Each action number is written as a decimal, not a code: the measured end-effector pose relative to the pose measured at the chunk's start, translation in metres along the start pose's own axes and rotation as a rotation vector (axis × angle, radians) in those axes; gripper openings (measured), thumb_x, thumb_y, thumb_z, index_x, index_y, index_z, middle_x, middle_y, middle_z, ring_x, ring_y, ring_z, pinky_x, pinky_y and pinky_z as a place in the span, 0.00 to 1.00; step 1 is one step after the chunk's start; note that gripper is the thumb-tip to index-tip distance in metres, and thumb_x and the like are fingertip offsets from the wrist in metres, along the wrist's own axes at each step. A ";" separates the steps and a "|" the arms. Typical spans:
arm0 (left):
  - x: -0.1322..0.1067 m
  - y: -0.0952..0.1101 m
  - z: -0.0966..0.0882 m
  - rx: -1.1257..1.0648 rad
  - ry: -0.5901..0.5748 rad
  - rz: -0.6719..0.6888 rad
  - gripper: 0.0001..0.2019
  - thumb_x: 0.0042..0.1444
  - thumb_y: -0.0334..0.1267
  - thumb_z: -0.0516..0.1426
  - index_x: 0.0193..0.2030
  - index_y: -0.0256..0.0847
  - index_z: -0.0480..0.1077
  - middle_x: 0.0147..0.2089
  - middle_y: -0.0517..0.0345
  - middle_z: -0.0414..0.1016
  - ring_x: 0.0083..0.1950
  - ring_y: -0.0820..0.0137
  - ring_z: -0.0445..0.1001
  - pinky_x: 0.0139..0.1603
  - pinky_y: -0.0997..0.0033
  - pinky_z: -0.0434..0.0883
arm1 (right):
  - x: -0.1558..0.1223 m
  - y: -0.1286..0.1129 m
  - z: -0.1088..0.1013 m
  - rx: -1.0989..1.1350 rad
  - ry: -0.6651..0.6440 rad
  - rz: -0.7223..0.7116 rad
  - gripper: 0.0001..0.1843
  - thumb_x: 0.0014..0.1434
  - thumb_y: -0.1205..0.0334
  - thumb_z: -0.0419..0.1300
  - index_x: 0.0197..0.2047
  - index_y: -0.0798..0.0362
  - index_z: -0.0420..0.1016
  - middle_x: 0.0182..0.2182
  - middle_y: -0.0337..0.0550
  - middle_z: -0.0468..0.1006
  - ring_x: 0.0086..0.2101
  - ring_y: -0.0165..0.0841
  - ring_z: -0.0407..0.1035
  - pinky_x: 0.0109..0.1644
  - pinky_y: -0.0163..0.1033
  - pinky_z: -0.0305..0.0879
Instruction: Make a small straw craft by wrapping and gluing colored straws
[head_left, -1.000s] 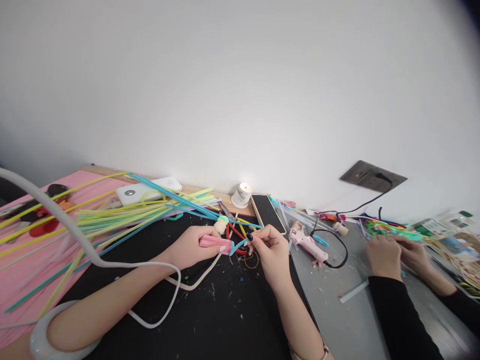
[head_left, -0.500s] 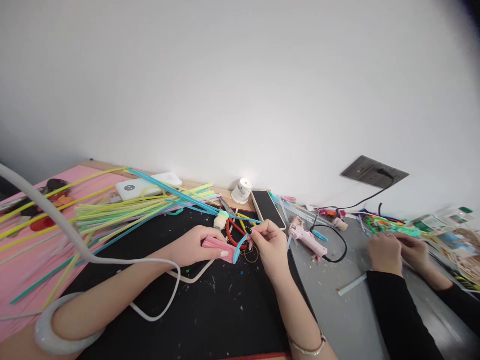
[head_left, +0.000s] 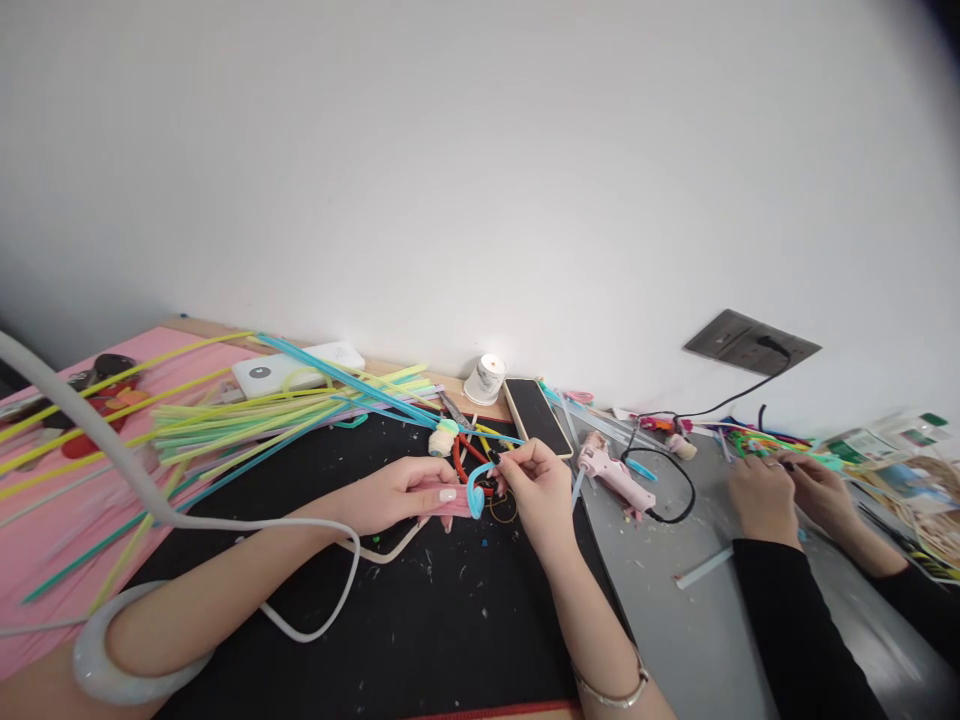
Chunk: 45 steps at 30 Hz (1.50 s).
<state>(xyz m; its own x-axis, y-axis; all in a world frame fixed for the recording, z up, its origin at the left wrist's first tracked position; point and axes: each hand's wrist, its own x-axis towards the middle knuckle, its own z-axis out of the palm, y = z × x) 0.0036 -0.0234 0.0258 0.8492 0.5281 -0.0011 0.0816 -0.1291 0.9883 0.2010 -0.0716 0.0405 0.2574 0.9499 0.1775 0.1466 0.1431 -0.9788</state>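
Black mat fills lower centre; mid-frame, the left hand clasps a pink bundle, long axis sideways; at its right end, a blue stem curls up to the right hand, which pinches it.

Here the left hand hides part of the fuzzy pink bundle, the near edge cropping a black fabric sleeve!

I am holding a matt, fuzzy pink bundle and a plush-looking blue stem; my bangle is gleaming glossy, the black mat is looking matt, the glue gun is showing smooth plastic, the wall plate is looking metallic.
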 end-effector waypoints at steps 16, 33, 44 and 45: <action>0.005 0.004 0.003 -0.207 0.142 -0.097 0.13 0.55 0.46 0.58 0.37 0.38 0.66 0.28 0.64 0.71 0.28 0.75 0.66 0.30 0.75 0.60 | -0.003 -0.001 -0.002 0.157 0.012 -0.055 0.09 0.51 0.62 0.66 0.26 0.53 0.70 0.21 0.36 0.76 0.19 0.26 0.65 0.25 0.32 0.63; 0.007 -0.004 0.001 -0.089 0.417 -0.054 0.20 0.54 0.52 0.56 0.42 0.37 0.72 0.34 0.58 0.71 0.30 0.72 0.64 0.31 0.73 0.62 | -0.007 -0.005 -0.001 0.267 -0.190 0.027 0.09 0.49 0.58 0.68 0.28 0.53 0.74 0.22 0.39 0.78 0.19 0.28 0.66 0.23 0.34 0.64; 0.003 0.001 0.005 0.243 0.226 0.015 0.14 0.60 0.45 0.51 0.41 0.41 0.73 0.39 0.57 0.77 0.40 0.67 0.71 0.42 0.72 0.66 | -0.002 -0.001 -0.001 0.260 -0.106 0.050 0.07 0.49 0.62 0.68 0.27 0.54 0.74 0.19 0.36 0.74 0.19 0.25 0.64 0.24 0.31 0.62; 0.003 0.002 0.005 0.285 0.214 0.027 0.14 0.61 0.45 0.50 0.41 0.41 0.73 0.39 0.58 0.76 0.40 0.67 0.71 0.42 0.72 0.65 | -0.002 -0.001 -0.001 0.251 -0.097 0.047 0.07 0.49 0.62 0.68 0.26 0.53 0.74 0.19 0.35 0.74 0.19 0.25 0.64 0.24 0.31 0.62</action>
<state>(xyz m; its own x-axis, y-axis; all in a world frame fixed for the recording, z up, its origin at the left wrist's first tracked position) 0.0089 -0.0260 0.0267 0.7271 0.6811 0.0860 0.2284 -0.3582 0.9053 0.2016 -0.0736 0.0416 0.1639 0.9776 0.1320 -0.1074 0.1507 -0.9827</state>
